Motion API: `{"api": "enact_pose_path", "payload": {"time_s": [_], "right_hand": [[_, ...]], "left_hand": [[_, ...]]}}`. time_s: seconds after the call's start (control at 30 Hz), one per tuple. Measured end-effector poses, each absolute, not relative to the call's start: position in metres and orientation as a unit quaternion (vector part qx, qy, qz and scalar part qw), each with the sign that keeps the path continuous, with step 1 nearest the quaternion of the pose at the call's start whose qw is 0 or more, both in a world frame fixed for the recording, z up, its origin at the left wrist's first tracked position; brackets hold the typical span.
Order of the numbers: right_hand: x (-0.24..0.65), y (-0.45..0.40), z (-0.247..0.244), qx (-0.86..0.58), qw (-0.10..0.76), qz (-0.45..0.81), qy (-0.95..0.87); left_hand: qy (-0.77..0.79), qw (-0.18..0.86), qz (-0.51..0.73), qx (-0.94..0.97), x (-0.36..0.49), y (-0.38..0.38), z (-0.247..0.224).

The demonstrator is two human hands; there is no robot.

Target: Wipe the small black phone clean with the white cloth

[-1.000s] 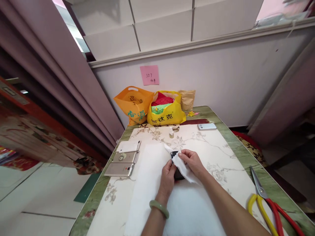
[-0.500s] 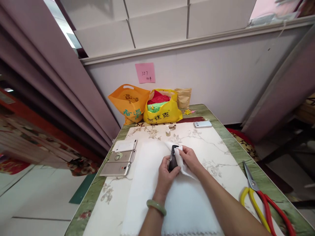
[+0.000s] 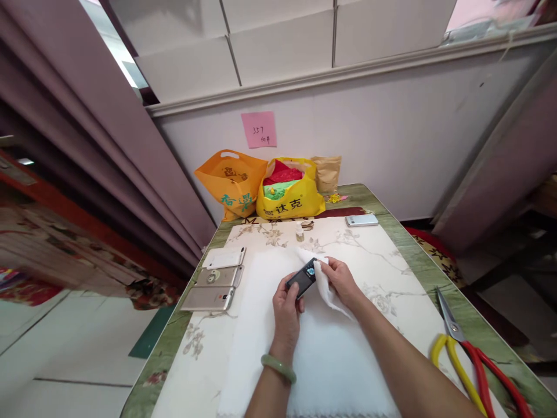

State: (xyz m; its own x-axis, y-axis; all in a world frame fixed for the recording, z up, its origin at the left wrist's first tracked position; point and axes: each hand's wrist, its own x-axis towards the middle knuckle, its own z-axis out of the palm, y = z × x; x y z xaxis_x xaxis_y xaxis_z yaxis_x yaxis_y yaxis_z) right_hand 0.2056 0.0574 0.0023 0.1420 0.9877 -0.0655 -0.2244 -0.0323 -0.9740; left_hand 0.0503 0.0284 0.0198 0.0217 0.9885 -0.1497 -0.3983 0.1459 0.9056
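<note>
A small black phone (image 3: 300,281) with a round bluish button area is tilted above the white cloth sheet (image 3: 265,337). My left hand (image 3: 288,307), with a green bangle on the wrist, grips its lower end, thumb on the front. Pinched in my right hand (image 3: 343,281) is a small white cloth (image 3: 324,288), which touches the phone's upper right end and hangs down to the right. A small bottle (image 3: 300,233) stands beyond the phone.
Three phones (image 3: 208,298) lie in a row at the left. Another phone (image 3: 362,220) is at the back right. Open scissors (image 3: 455,331) lie at the right edge. An orange bag (image 3: 237,186), a yellow bag (image 3: 291,200) and a brown packet (image 3: 327,174) stand at the back.
The phone has turned from near upright to a slant leaning right, and more of its front shows. My left hand has shifted slightly left and rotated with it.
</note>
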Motion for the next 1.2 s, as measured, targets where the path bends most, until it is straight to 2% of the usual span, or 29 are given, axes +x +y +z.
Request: {"api": "enact_pose_path", "payload": {"time_s": [0.17, 0.4, 0.57, 0.9, 1.0, 1.2], "right_hand": [[0.208, 0.055, 0.001, -0.468, 0.482, 0.545, -0.502], [0.208, 0.052, 0.001, -0.473, 0.405, 0.509, -0.594], [0.207, 0.050, 0.004, -0.468, 0.421, 0.510, -0.586], [0.207, 0.049, 0.012, -0.496, 0.535, 0.521, -0.444], [0.207, 0.047, 0.016, -0.477, 0.495, 0.543, -0.483], [0.208, 0.045, 0.020, -0.424, 0.438, 0.579, -0.541]], "left_hand": [[0.422, 0.605, 0.632, 0.238, 0.049, 0.035, 0.015], [0.409, 0.609, 0.597, 0.325, 0.051, 0.033, 0.011], [0.427, 0.568, 0.586, 0.389, 0.055, 0.031, 0.010], [0.456, 0.575, 0.563, 0.379, 0.054, 0.027, 0.009], [0.474, 0.546, 0.533, 0.438, 0.055, 0.026, 0.008], [0.514, 0.471, 0.566, 0.439, 0.054, 0.030, 0.005]]}}
